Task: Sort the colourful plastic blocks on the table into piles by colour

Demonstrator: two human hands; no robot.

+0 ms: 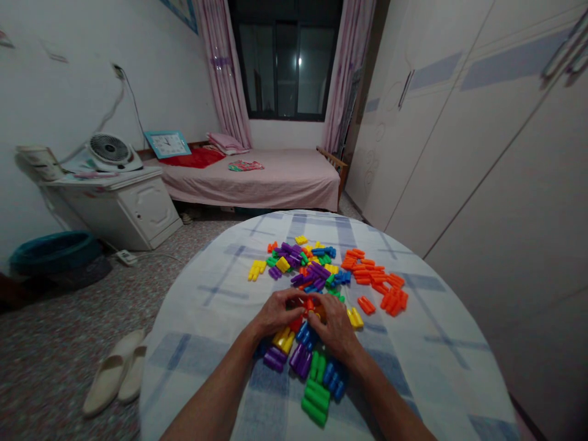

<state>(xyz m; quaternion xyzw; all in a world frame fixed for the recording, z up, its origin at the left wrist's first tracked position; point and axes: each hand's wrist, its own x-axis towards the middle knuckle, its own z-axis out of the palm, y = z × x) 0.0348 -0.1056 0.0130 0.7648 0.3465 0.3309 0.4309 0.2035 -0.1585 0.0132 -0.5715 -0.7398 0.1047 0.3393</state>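
Note:
A heap of coloured plastic building pieces (307, 266) lies on a round table with a checked cloth (220, 288). My left hand (275, 312) and my right hand (335, 327) meet over the near part of the heap, fingers curled around red and orange pieces (310, 304) between them. Under and just before the hands lie yellow, purple, blue and green pieces (316, 383). A separate group of orange pieces (379, 282) sits to the right of the heap. A few yellow pieces (256, 269) lie at the left.
A bed with a pink cover (275, 174) stands behind the table under a dark window. A white cabinet with a fan (110, 153) is at the left. Slippers (117, 370) lie on the floor. White wardrobe doors (482, 135) fill the right side.

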